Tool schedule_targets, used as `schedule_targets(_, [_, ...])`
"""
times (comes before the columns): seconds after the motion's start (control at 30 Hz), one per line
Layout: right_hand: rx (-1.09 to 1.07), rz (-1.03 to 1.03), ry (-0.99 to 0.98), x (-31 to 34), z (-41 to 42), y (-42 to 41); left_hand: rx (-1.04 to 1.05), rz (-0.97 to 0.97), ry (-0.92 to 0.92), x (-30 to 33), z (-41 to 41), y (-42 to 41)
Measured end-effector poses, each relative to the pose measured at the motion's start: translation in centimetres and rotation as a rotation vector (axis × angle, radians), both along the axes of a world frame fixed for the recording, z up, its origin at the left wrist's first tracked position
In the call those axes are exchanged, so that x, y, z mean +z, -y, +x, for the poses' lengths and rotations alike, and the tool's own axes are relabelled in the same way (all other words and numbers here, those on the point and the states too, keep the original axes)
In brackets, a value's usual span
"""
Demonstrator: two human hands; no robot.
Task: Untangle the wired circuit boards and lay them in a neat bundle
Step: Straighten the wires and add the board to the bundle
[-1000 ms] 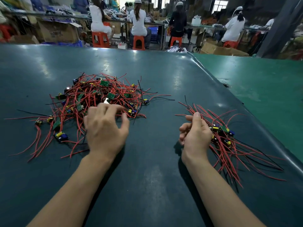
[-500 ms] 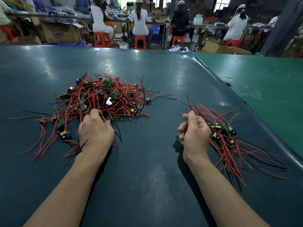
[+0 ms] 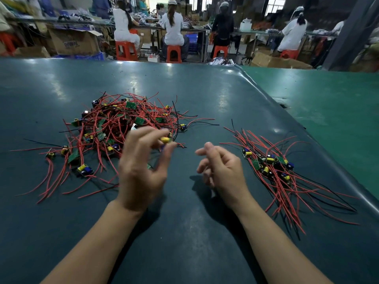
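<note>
- Centrally, left hand (image 3: 141,173) is pinching a blurred yellow-capped board (image 3: 165,139) beside the tangled pile (image 3: 123,128).
- Right hand (image 3: 222,171), grip loosely curled, is holding nothing near the neat bundle (image 3: 272,169).

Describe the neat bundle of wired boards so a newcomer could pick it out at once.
Start at the dark table mat and go to its right edge, beside the lighter green surface. The neat bundle lies there, right of the right hand. Unlike the sprawling tangled heap on the left, its boards cluster together and its red wires run roughly parallel.
</note>
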State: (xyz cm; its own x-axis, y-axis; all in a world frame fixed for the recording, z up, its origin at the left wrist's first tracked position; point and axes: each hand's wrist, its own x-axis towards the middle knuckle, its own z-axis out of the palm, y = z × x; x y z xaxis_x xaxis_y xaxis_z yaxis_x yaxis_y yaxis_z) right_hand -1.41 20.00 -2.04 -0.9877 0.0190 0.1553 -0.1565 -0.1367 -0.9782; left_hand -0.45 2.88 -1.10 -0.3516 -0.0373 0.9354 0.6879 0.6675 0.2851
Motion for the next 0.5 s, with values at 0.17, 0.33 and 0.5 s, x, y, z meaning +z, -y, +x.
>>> schedule_targets(0.17, [0.216, -0.041, 0.089, 0.4, 0.1, -0.5, -0.268, -0.195, 0.155, -0.7, 0.1, -2.1])
schedule_targets(0.33, [0.061, -0.105, 0.037, 0.2, -0.3, -0.8, -0.269, -0.293, 0.099, -0.7, -0.1, -2.6])
schedule_targets(0.5, [0.111, -0.256, 0.063, 0.5, -0.2, -0.8, -0.303, -0.07, 0.39, -0.9, 0.7, -3.0])
